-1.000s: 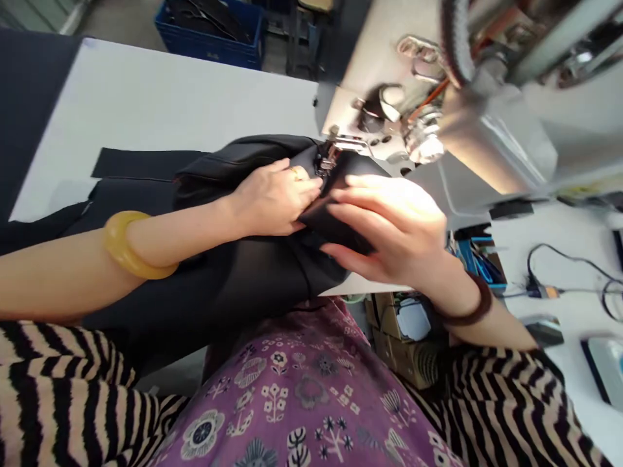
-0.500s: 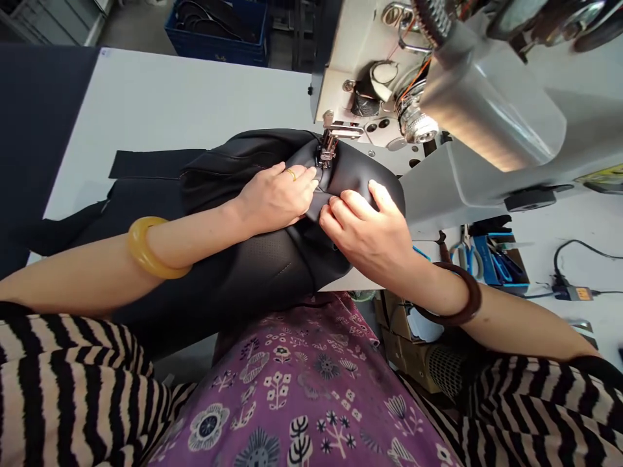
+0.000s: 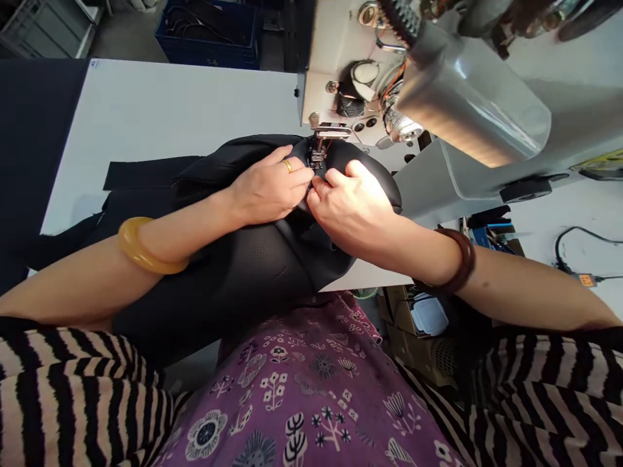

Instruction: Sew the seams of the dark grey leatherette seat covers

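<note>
My left hand (image 3: 267, 194), ringed, lies on the black perforated leather cover (image 3: 263, 259), its fingers together and pressing the padded fold just left of the steel presser foot (image 3: 317, 154). My right hand (image 3: 350, 207) sits just right of the foot, its fingertips (image 3: 316, 188) bunched and pinching the leather. The cover lies on the white table (image 3: 170, 110), under the foot of the cream sewing machine (image 3: 338, 84). My fingers and the foot hide the seam, and I can't make out the needle. Far off, a blue plastic crate (image 3: 209, 39) holds dark strips, cut off by the top edge. Near right, a cardboard box (image 3: 399, 324) sits below the table, partly behind my right forearm (image 3: 409, 246).
</note>
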Available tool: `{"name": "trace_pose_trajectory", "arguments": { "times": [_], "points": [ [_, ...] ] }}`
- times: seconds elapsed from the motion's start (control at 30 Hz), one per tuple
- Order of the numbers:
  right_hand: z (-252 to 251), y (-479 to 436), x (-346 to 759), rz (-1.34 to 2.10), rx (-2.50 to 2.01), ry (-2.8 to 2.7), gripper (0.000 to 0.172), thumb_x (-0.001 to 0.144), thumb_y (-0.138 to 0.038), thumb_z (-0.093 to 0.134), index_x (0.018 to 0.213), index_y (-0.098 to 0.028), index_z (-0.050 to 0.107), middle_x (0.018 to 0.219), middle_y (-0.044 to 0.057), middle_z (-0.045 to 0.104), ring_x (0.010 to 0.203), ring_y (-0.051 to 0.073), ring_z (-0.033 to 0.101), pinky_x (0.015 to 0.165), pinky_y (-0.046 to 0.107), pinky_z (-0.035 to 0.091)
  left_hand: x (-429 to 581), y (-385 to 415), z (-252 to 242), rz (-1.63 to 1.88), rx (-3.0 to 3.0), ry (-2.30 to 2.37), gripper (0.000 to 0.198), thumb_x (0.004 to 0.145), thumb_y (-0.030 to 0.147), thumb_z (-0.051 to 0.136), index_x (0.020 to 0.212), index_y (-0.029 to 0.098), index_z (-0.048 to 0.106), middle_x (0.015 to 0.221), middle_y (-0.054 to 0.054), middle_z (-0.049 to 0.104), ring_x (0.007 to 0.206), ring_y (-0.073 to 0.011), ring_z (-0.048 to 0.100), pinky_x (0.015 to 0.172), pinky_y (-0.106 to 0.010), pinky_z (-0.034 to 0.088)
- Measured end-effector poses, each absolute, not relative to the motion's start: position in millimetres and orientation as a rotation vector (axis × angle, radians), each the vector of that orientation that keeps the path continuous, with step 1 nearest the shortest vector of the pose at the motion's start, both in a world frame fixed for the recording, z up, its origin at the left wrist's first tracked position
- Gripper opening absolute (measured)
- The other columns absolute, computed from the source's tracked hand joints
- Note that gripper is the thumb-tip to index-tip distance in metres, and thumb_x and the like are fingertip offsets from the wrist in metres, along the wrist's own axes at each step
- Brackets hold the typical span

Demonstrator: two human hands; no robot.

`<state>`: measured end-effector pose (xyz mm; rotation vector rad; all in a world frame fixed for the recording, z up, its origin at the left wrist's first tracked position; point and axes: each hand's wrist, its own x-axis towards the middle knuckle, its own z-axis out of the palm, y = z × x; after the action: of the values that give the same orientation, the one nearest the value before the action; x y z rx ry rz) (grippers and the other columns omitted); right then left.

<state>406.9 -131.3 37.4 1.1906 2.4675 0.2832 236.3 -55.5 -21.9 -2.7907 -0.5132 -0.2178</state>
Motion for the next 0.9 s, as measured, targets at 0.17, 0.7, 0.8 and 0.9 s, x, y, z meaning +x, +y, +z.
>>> {"name": "trace_pose_trajectory", "arguments": {
  "times": [0.17,0.7,0.8,0.9],
  "points": [
    [29.2,-129.0,414.6,0.343,1.171,2.484,0.034,0.094,-0.005,0.031,0.107,-0.012,0.061,0.102,0.01,0.07,0.101,0.02,0.059,0.085,0.034,0.043,222.9,-42.8,-29.8,-0.418,-2.934,-0.452,0.032,0.093,0.024,0.045,0.107,0.015,0.072,0.113,-0.009,0.074,0.108,-0.0232,0.067,0.095,-0.036,0.056],
    [31.9,-111.5,431.0,0.363,1.11,2.525,0.032,0.091,-0.005,0.034,0.103,-0.013,0.062,0.097,0.009,0.071,0.099,0.022,0.062,0.085,0.038,0.043,251.0,-86.8,-39.6,-0.372,-2.633,-0.994,0.039,0.1,0.021,0.039,0.127,0.008,0.063,0.11,-0.017,0.072,0.097,-0.0287,0.066,0.071,-0.039,0.046],
    [37.3,-109.0,432.1,0.334,1.079,2.512,0.03,0.091,-0.002,0.035,0.106,-0.013,0.06,0.103,0.009,0.071,0.101,0.024,0.062,0.086,0.04,0.041,258.0,-93.1,-43.3,-0.395,-2.587,-1.066,0.038,0.101,0.019,0.037,0.127,0.008,0.062,0.108,-0.016,0.072,0.096,-0.0271,0.066,0.072,-0.039,0.045],
    [35.5,-110.5,427.0,0.31,1.131,2.483,0.027,0.088,-0.001,0.041,0.103,-0.011,0.061,0.1,0.01,0.071,0.099,0.024,0.063,0.086,0.04,0.041,264.8,-99.5,-45.7,-0.431,-2.513,-1.109,0.036,0.101,0.018,0.036,0.121,0.009,0.064,0.102,-0.014,0.072,0.092,-0.0261,0.067,0.069,-0.038,0.045]
  ]
}}
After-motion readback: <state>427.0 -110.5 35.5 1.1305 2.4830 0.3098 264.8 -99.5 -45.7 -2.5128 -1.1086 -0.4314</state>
